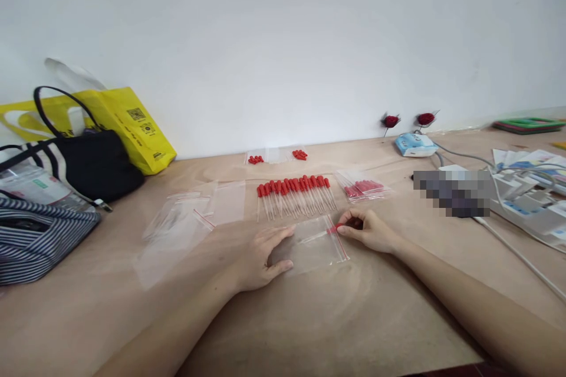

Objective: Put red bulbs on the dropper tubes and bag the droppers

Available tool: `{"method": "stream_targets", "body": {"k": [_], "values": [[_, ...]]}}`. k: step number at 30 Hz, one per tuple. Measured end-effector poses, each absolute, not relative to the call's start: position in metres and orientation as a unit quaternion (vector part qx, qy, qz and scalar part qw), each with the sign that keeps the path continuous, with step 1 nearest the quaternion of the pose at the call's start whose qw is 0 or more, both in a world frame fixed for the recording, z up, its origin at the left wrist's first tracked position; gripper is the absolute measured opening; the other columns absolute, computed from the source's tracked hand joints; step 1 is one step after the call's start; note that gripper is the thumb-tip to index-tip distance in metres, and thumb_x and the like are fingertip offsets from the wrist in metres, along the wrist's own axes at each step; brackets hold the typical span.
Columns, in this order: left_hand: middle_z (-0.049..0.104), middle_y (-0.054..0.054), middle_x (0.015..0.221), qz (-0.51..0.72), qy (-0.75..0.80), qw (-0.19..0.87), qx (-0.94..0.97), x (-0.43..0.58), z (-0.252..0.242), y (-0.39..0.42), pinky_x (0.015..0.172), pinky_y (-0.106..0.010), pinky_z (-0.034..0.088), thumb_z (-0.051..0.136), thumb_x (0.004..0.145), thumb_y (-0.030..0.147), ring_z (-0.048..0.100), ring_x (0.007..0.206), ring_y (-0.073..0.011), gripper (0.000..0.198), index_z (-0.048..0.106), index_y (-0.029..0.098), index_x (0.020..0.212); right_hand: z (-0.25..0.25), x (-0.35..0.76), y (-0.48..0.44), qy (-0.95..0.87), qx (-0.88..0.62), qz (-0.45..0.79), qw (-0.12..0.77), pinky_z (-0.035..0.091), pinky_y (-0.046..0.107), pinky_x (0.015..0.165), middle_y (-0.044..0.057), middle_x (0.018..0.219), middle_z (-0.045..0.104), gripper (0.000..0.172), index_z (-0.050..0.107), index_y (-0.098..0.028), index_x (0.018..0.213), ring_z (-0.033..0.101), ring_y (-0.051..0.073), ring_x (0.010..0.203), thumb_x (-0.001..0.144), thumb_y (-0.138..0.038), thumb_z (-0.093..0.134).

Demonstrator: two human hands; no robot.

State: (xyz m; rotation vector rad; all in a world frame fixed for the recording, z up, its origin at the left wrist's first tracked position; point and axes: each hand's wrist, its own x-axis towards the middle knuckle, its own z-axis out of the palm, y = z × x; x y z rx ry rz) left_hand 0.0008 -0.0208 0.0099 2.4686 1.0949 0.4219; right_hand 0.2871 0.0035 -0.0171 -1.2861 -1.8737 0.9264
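Note:
A clear zip-seal bag (309, 254) lies flat on the table between my hands, its red-striped opening to the right. My right hand (365, 228) pinches the red bulb of a dropper (332, 228); the dropper's clear tube lies in the bag, pointing left. My left hand (267, 253) rests by the bag's left edge with thumb and fingers apart, at or just touching the plastic. Just beyond the bag is a row of red-bulbed droppers (296, 191), bulbs pointing away from me. Right of the row sits a stack of bags with droppers in them (365, 185).
More flat zip-seal bags (177, 230) are spread on the left. Small bags with red bulbs (255, 159) lie near the wall. Handbags (101, 162) and a yellow bag (145, 129) stand far left. A tissue pack (414, 145), cables and a power strip (526, 197) occupy the right.

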Motion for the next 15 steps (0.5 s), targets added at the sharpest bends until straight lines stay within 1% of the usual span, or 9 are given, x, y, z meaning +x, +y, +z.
{"method": "stream_targets", "body": {"k": [2,4,5,9,12,14,15], "values": [[0.049,-0.005,0.126,0.144,0.397,0.210,0.882,0.003,0.011,-0.021,0.099,-0.043,0.033,0.055,0.077,0.036,0.041,0.118,-0.0238,0.059,0.032,0.025,0.130,-0.017,0.286,0.004,-0.743,-0.469,0.327,0.347,0.041,0.029,0.067,0.002,0.077,0.059,0.019,0.060,-0.019,0.072,0.052,0.015,0.072,0.070,-0.038,0.061],[0.049,-0.006,0.127,0.140,0.399,0.212,0.881,0.005,0.011,-0.021,0.098,-0.043,0.032,0.056,0.077,0.036,0.041,0.118,-0.0242,0.060,0.032,0.024,0.130,-0.019,0.283,0.005,-0.759,-0.450,0.302,0.361,0.039,0.033,0.078,0.004,0.085,0.059,0.019,0.063,-0.020,0.073,0.052,0.017,0.083,0.070,-0.038,0.062],[0.049,-0.006,0.127,0.140,0.398,0.211,0.882,0.006,0.011,-0.021,0.098,-0.043,0.032,0.056,0.077,0.037,0.041,0.118,-0.0243,0.060,0.032,0.024,0.130,-0.020,0.281,0.005,-0.762,-0.445,0.294,0.367,0.039,0.034,0.081,0.005,0.088,0.058,0.019,0.063,-0.020,0.073,0.052,0.018,0.086,0.070,-0.039,0.063],[0.047,-0.006,0.127,0.140,0.393,0.204,0.886,0.006,0.008,-0.019,0.097,-0.044,0.033,0.054,0.078,0.040,0.041,0.118,-0.0254,0.057,0.034,0.024,0.129,-0.023,0.273,0.003,-0.770,-0.443,0.276,0.367,0.038,0.036,0.082,0.004,0.090,0.058,0.016,0.067,-0.023,0.069,0.052,0.019,0.087,0.067,-0.039,0.066],[0.045,-0.008,0.129,0.128,0.391,0.198,0.890,0.005,0.008,-0.019,0.098,-0.044,0.032,0.052,0.078,0.040,0.039,0.119,-0.0258,0.056,0.035,0.022,0.129,-0.023,0.272,0.002,-0.782,-0.434,0.270,0.356,0.038,0.037,0.082,0.003,0.088,0.059,0.013,0.069,-0.026,0.068,0.052,0.019,0.086,0.071,-0.037,0.062],[0.045,-0.008,0.130,0.120,0.391,0.198,0.891,0.004,0.010,-0.019,0.099,-0.044,0.032,0.051,0.079,0.040,0.038,0.120,-0.0256,0.055,0.036,0.022,0.129,-0.019,0.276,0.006,-0.774,-0.429,0.292,0.363,0.040,0.034,0.077,0.003,0.085,0.061,0.015,0.068,-0.025,0.070,0.054,0.018,0.081,0.075,-0.035,0.057],[0.045,-0.008,0.130,0.117,0.391,0.199,0.891,0.004,0.010,-0.019,0.099,-0.044,0.032,0.051,0.079,0.040,0.038,0.120,-0.0255,0.055,0.036,0.022,0.129,-0.017,0.278,0.010,-0.761,-0.440,0.302,0.370,0.041,0.032,0.072,0.003,0.081,0.062,0.017,0.067,-0.023,0.070,0.055,0.017,0.077,0.076,-0.034,0.055]]}}
